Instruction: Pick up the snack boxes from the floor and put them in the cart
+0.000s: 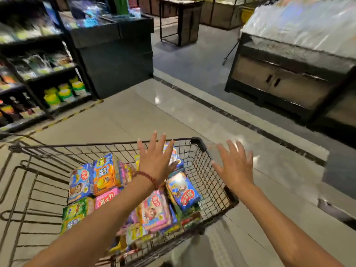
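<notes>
snack boxes (115, 191) below splayed left fingers (154, 143)

Glossy beige floor tiles (134, 116) catch ceiling glare, crossed by a dark border strip (221, 110) running toward four o'clock. Stocked shelves (38, 74) stand at nine o'clock, a black display stand (115, 60) at eleven, and a blurred cabinet (285, 81), perhaps a chiller, at two.

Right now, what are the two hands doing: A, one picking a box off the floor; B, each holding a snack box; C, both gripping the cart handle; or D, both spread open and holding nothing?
D: the left hand over the cart and the right hand past its side have straight, spread fingers and hold nothing.
</notes>
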